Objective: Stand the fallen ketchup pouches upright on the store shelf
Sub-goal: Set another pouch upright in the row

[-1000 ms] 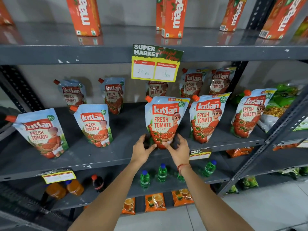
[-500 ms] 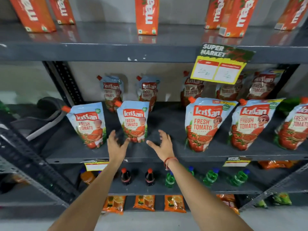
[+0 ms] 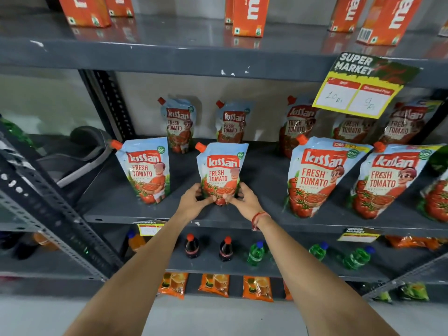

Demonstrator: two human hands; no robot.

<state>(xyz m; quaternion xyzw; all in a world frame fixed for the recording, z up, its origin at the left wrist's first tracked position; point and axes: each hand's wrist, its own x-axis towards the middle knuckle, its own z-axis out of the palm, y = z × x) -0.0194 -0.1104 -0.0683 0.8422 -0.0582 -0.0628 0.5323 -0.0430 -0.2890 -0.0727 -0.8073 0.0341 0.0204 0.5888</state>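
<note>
Our left hand (image 3: 194,202) and right hand (image 3: 243,202) are both closed around the bottom of one ketchup pouch (image 3: 221,170), the left gripping its lower left edge and the right its lower right edge, with thumbs pressed on the front. The pouch stands upright between our hands on the grey shelf (image 3: 150,212), near its front edge, its orange cap at the upper left corner. Just to the left of our left hand a second pouch (image 3: 145,170) stands on the same shelf, apart from the one we hold. To the right of our right hand, two larger-looking pouches (image 3: 320,175) stand side by side, leaning a little. Beyond our hands, at the back of the shelf, more pouches stand in a row against the wall. A yellow price tag (image 3: 356,93) hangs from the shelf above, up and to the right of our right hand. A red thread band (image 3: 259,218) circles our right wrist.
</note>
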